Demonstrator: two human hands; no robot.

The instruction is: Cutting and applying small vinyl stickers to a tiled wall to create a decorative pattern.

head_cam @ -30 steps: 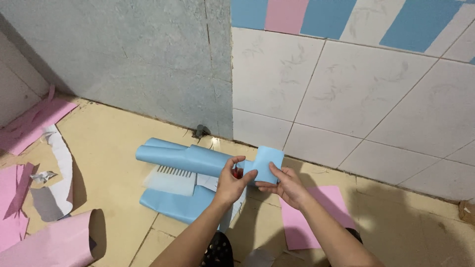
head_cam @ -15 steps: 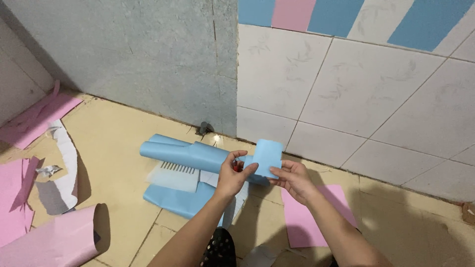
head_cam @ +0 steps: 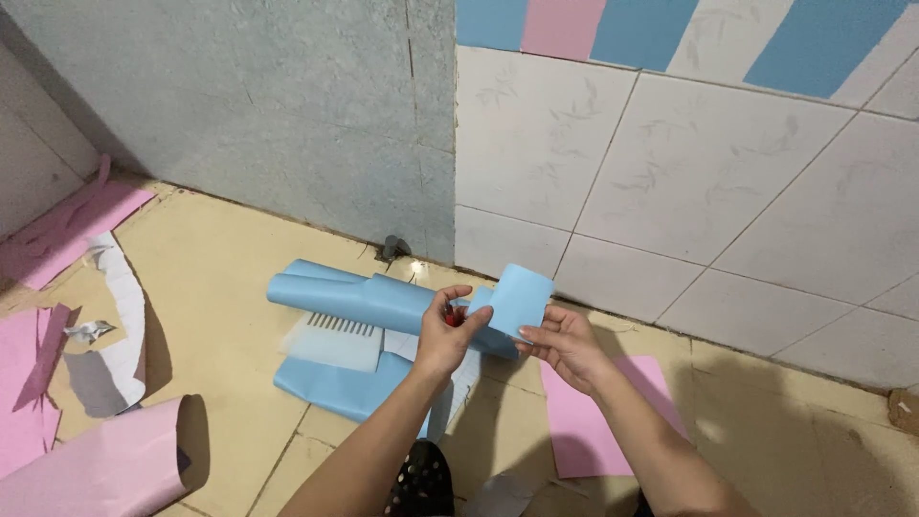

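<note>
Floor of pale yellow tiles (head_cam: 220,258) fills the lower half of the view, littered with cut sheets. Both hands meet above it, near the foot of the wall. The left hand (head_cam: 448,335) pinches the lower left edge of a small light-blue rectangular sheet (head_cam: 517,299), thumb and fingers closed narrow on it, with something small and red showing at the fingertips. The right hand (head_cam: 565,343) holds the same sheet from below at its right side, fingers curled lightly against its underside. The sheet is in the air, tilted, just above a long light-blue roll of film (head_cam: 369,300) that lies on the floor. Beside that roll rests a whitish translucent comb-edged scraper (head_cam: 335,337), on top of a flat blue sheet (head_cam: 335,388). A flat pink sheet (head_cam: 598,421) lies under the right forearm. At the left are a curled pink roll (head_cam: 96,469), pink offcuts (head_cam: 67,225) and white backing paper strips (head_cam: 120,306). The rough grey plastered wall (head_cam: 249,105) meets a white tiled wall (head_cam: 670,191), whose top row carries blue and pink panels (head_cam: 622,29)
</note>
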